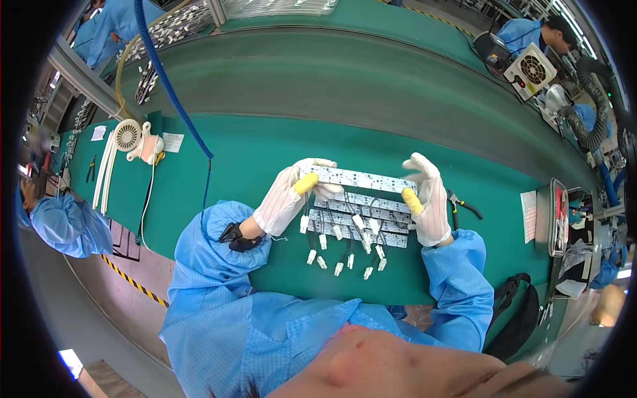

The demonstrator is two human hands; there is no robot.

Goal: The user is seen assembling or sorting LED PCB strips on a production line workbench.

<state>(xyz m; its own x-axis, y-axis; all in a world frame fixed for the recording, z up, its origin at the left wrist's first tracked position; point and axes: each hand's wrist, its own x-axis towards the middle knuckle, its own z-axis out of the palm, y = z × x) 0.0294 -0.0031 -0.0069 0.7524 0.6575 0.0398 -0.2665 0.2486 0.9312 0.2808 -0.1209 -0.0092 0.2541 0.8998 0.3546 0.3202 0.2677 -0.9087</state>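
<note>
A long white circuit board strip (pixel 361 179) is held up between my two gloved hands. At its left end my left hand (pixel 295 189) pinches it, a yellow cot over the thumb. My right hand (pixel 426 199) grips the other end, also with a yellow thumb cot, some fingers raised behind. Just below, several similar strips (pixel 391 229) lie in rows on the green mat (pixel 265 142). Short dark wires run down from the strips to small white connectors (pixel 340 268), which hang and lie toward me. How many strips I hold is hard to see.
Pliers (pixel 468 205) lie right of my right hand. A small fan (pixel 128 135) stands at the left, beside white strips (pixel 105 172). A blue coiled hose (pixel 166 83) hangs down left of centre. A metal tray (pixel 556 215) is at the right; a conveyor (pixel 332 79) runs across the back.
</note>
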